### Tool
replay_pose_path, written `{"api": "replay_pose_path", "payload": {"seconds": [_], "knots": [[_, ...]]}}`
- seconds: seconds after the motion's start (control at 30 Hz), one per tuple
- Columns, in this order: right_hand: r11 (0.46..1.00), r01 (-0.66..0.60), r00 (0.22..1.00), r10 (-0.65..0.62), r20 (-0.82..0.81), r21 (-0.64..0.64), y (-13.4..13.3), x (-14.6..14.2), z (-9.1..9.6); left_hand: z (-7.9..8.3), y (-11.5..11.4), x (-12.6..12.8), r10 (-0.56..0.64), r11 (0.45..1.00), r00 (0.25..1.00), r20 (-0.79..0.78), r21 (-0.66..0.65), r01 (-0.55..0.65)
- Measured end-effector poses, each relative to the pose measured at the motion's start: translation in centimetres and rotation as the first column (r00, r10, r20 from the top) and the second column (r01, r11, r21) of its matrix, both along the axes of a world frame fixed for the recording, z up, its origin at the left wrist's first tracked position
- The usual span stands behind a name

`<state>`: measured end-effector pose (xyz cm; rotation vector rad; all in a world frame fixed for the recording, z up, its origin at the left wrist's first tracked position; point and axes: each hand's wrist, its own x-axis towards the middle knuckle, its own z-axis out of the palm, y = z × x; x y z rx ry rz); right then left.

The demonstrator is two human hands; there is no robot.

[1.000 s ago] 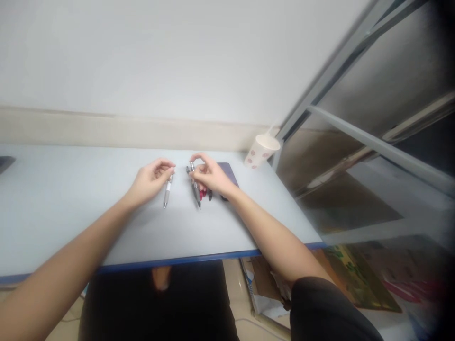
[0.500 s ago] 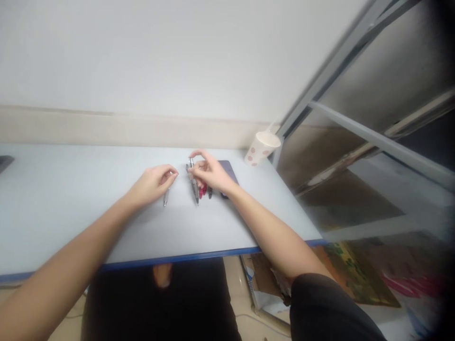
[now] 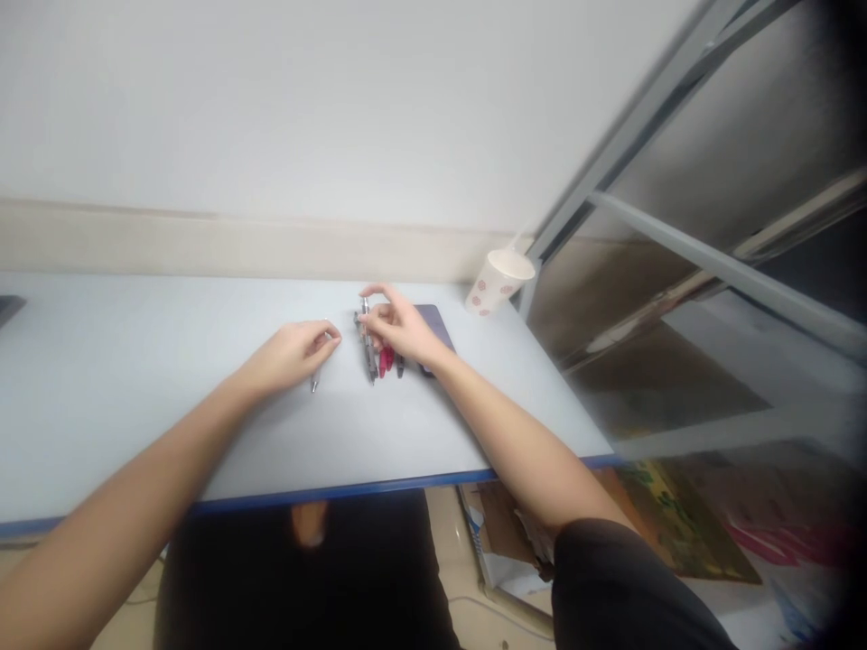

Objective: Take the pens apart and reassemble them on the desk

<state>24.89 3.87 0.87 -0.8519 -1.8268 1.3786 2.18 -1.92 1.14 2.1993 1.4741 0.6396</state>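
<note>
The person's dark sleeve [image 3: 613, 578] covers the upper right arm, and a dark trouser leg [image 3: 223, 578] shows below the front edge of the table [image 3: 339, 486], which is white-grey with a blue edge. On the table, the left hand [image 3: 291, 355] lies low with its fingers curved narrowly over a slim silver pen [image 3: 314, 385]. Only the pen's tip shows below the fingers, so I cannot tell whether the hand grips it.

The right hand [image 3: 399, 329] is raised, with its fingers [image 3: 383, 293] arched around the upper barrel of a grey metal pen [image 3: 368, 348]. The pen lies tilted toward the person, and I cannot tell whether it is gripped. Just beside it are a red pen [image 3: 386, 362] and a dark pen [image 3: 400, 366], with another dark pen [image 3: 356, 318] partly hidden behind the grey one. A dark purple tablet [image 3: 433, 327] lies just beyond the pens, partly under the right hand.

Farther along the table, a white paper cup with red dots [image 3: 499, 282] stands tilted near the back corner. Behind the table are a beige wall band [image 3: 223, 248] and a white wall [image 3: 271, 108]. A grey metal frame [image 3: 643, 153] rises to the right.
</note>
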Motion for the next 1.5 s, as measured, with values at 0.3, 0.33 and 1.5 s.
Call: {"api": "replay_pose_path", "payload": {"seconds": [0.3, 0.33, 1.5], "knots": [[0.996, -0.022, 0.999, 0.020, 0.031, 0.082, 0.0, -0.5, -0.2, -0.6, 0.4, -0.3, -0.010, 1.000, 1.000, -0.008, 0.011, 0.010], [0.996, -0.014, 0.999, 0.011, 0.036, 0.085, 0.1, -0.6, -0.3, -0.6, 0.4, -0.3, -0.005, 1.000, 1.000, -0.009, 0.016, 0.005], [0.799, -0.174, 0.725, -0.292, 0.624, 0.576, 2.3, -0.4, -2.6, -0.3, 0.2, -0.4, 0.046, 0.996, 0.997, -0.057, -0.072, -0.050]]}}
